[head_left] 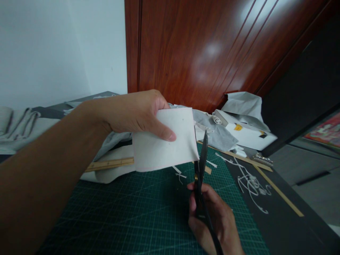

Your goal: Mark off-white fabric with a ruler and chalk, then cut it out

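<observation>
From the head cam, the left hand (135, 113) pinches a square of white cloth (164, 141) between thumb and fingers, holding it up over the green cutting mat (119, 212). The right hand (215, 219) is wrapped around black scissors (202, 170), blades nearly closed at the cloth's lower right corner. A wooden ruler (108, 164) and cloth scraps (249, 184) lie on the mat's far side.

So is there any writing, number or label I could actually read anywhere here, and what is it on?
Nothing can be read.
Long wooden ruler under the white fabric square: scale marks too small to read.
Green gridded cutting mat: lines only, no readable numbers.
White cardboard box: a yellow patch, blurred, no legible text.
Colourful picture at the right edge: blurred.
</observation>
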### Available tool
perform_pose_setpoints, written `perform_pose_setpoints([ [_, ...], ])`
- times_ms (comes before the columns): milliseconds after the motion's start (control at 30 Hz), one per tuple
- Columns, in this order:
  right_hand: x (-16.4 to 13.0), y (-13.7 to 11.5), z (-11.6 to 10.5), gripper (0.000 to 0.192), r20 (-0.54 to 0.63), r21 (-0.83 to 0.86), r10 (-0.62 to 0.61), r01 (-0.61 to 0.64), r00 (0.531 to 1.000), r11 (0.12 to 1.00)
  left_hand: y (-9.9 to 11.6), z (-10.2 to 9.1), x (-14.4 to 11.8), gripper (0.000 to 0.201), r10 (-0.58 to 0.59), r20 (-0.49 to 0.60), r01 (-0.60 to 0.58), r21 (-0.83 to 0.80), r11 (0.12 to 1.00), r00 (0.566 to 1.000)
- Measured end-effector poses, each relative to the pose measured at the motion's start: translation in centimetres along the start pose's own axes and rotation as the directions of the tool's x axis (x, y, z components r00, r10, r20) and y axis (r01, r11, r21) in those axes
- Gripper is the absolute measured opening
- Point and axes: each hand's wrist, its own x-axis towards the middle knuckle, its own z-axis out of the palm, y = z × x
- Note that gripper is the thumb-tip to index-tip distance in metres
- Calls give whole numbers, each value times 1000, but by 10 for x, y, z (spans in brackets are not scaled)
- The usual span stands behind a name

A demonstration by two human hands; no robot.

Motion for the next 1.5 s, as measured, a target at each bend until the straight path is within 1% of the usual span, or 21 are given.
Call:
perform_pose_setpoints([
  [233, 0, -2, 0, 51, 2, 29, -7, 7, 1000, 1000, 1, 0, -1, 27, 13, 24, -12, -25, 1000, 1000],
  [400, 0, -3, -1, 52, 9, 38, 9, -9, 1000, 999, 2, 1, -1, 26, -3, 27, 4, -22, 1000, 1000],
  [633, 1, 0, -2, 56, 22, 1, -25, 25, 999, 1000, 2, 1, -1, 25, 19, 19, -19, -7, 1000, 1000],
  [733, 2, 8, -2, 55, 22, -14, -66, 66, 998, 998, 2, 1, -1, 23, 22, 22, -21, -15, 1000, 1000],
  [833, 4, 15, -3, 53, 13, -9, -148, 148, 989, 989, 1, 1, -1, 23, 11, 32, -10, -38, 999, 999],
  [900, 5, 17, -4, 52, 33, 4, -188, 188, 982, 982, 2, 1, -2, 21, 8, 41, -6, -60, 998, 999],
  [1000, 4, 13, -5, 52, 60, -6, -158, 159, 986, 987, 2, 2, -1, 21, 19, 32, -18, -53, 998, 999],
  [1067, 3, 9, -6, 51, 53, -24, -123, 124, 991, 992, 2, 2, -1, 23, 17, 27, -16, -33, 999, 999],
  [1167, 2, 4, -6, 48, 49, -34, -100, 102, 994, 994, 1, 1, 0, 24, 7, 29, -6, -19, 1000, 1000],
  [1300, 1, 2, -5, 44, 22, -53, -51, 52, 998, 997, 0, 0, 0, 25, 11, 33, -11, -3, 1000, 999],
  [1367, 0, 2, -5, 44, 12, -70, -47, 47, 999, 996, 1, 0, 0, 24, 12, 30, -12, -3, 1000, 999],
  [1500, 0, 4, -5, 44, 4, -69, -75, 75, 997, 995, 3, 1, -1, 24, 5, 17, -5, 7, 1000, 1000],
])
